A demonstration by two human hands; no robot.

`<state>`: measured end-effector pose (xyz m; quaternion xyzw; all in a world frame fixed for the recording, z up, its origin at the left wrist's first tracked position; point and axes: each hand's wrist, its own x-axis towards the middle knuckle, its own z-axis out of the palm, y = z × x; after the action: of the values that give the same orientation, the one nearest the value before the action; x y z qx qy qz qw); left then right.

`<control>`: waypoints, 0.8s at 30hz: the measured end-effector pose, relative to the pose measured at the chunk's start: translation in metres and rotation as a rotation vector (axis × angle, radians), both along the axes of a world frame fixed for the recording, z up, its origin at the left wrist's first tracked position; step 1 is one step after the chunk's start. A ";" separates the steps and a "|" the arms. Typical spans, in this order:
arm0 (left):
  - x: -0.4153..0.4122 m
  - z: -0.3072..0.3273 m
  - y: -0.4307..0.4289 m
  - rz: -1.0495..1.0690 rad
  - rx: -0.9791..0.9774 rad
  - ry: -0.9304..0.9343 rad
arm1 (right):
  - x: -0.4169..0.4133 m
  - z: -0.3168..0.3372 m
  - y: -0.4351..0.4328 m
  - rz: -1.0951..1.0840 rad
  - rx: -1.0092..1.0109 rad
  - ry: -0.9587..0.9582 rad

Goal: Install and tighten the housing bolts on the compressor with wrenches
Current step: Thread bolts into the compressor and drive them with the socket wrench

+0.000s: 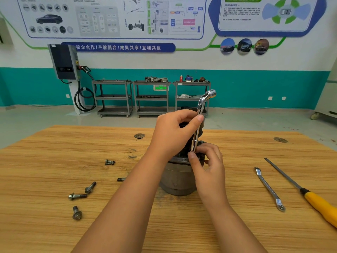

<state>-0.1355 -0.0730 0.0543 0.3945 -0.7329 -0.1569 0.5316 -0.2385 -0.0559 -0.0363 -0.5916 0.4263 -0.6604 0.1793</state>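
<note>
A grey metal compressor (pixel 175 181) stands upright at the middle of the wooden table (pixel 54 152), its top hidden behind my hands. A chrome L-shaped socket wrench (pixel 205 101) stands almost upright on the compressor's top, bent end up. My left hand (pixel 175 132) grips the wrench's shaft from the left. My right hand (pixel 206 161) pinches the wrench's lower socket end where it meets the housing. Several loose bolts (pixel 78 196) lie on the table to the left, one of them (pixel 121 179) just beside my left forearm.
A double ring spanner (pixel 269 189) lies to the right of the compressor. Further right lies a yellow-handled screwdriver (pixel 310 196), reaching the table's right edge. Grey trolleys (pixel 151 97) stand by the far wall.
</note>
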 end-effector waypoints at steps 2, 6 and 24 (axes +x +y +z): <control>0.000 0.000 0.001 -0.013 -0.002 0.018 | 0.000 0.000 -0.001 -0.005 0.008 0.003; 0.000 0.000 0.001 -0.029 0.020 0.023 | -0.001 -0.001 -0.002 -0.009 0.010 0.017; -0.002 0.005 0.003 -0.045 0.042 0.023 | -0.002 -0.002 -0.003 0.025 -0.010 0.029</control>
<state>-0.1372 -0.0704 0.0591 0.3871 -0.7319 -0.1889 0.5280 -0.2410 -0.0593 -0.0387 -0.6074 0.4182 -0.6515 0.1783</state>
